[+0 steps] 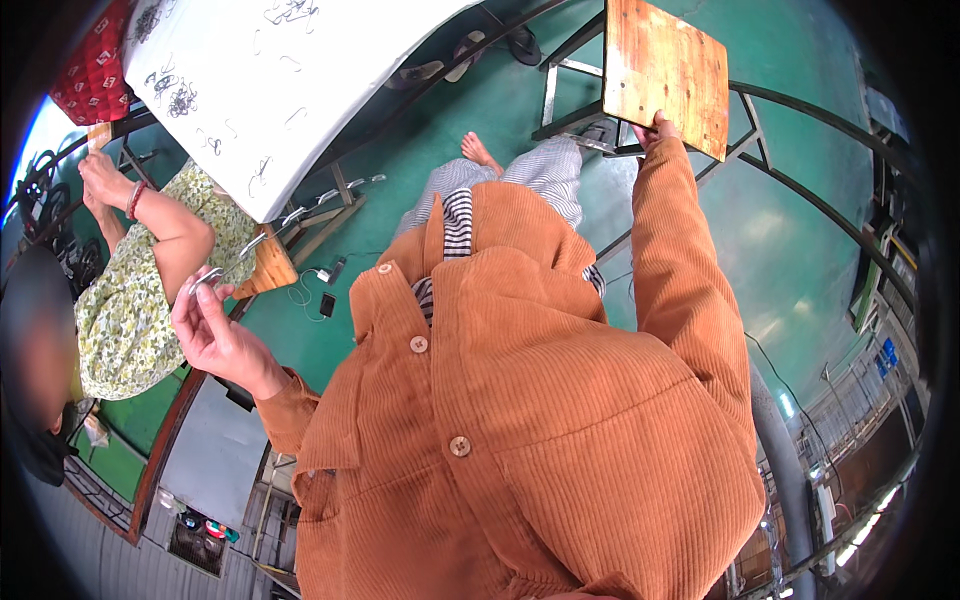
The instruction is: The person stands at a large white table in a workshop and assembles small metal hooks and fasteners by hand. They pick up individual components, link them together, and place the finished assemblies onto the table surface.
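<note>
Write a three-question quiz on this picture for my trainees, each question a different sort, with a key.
1. Which hand grips the edge of the square wooden seat?
2. True or false: the black phone lies on the white tabletop.
3. The left hand pinches: (a) a red bracelet, (b) a black cable, (c) a curved silvery metal piece.

Key:
1. The right hand.
2. False; it lies on the green floor.
3. c

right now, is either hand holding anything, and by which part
The left hand pinches a metal chain by its near end; the right hand holds a wooden-topped stool by the near edge of its top.
</note>
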`<state>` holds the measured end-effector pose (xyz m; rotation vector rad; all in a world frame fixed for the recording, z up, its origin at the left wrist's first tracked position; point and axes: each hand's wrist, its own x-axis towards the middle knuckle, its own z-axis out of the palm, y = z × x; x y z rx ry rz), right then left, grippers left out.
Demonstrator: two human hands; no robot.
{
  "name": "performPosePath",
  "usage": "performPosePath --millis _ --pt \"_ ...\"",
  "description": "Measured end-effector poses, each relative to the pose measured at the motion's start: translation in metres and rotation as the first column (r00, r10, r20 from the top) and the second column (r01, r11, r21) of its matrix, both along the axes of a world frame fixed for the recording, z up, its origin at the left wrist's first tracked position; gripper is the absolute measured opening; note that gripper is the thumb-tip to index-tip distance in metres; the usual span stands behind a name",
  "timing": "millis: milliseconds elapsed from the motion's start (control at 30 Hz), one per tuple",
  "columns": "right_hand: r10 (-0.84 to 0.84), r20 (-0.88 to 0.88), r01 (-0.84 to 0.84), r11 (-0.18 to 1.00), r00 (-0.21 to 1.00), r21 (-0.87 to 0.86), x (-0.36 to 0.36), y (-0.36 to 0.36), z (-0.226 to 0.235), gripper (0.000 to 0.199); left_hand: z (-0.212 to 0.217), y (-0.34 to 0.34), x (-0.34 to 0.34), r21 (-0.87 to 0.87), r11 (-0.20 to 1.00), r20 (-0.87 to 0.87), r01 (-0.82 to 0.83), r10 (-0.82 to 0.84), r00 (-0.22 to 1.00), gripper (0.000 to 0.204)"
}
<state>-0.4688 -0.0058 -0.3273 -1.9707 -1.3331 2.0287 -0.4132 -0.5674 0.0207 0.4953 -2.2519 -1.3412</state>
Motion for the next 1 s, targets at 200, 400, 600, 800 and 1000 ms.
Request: performPosePath --millis 200,400,600,800,1000 --pt "0.021 0.035 -0.022 1.000 0.999 0.013 0.003 0.002 -0.005 0.024 -0.001 0.007 -0.009 0.031 0.999 0.000 0.045 -0.045 0.999 0.012" --pt "-0.006 0.038 0.007 1.000 0.999 -0.020 0.013 0.003 0.003 0.023 0.006 0.010 -0.002 0.023 0.998 -0.022 0.063 -0.062 0.998 0.012" --pt "-0.023 0.037 0.023 1.000 0.999 -0.004 0.018 -0.002 0.019 0.024 0.013 0.009 0.022 0.009 0.998 -0.021 0.064 -0.064 0.998 0.015" --pt "0.035 0.032 -0.034 0.998 0.999 -0.050 0.055 0.011 -0.022 0.029 0.024 0.017 0.026 0.025 1.000 -0.046 -0.001 0.002 0.999 0.013" --pt "0.023 0.031 -0.016 0.976 0.999 -0.216 0.136 -0.016 -0.039 0.030 0.025 0.026 0.025 0.020 1.000 -0.022 -0.020 0.020 1.000 0.013"
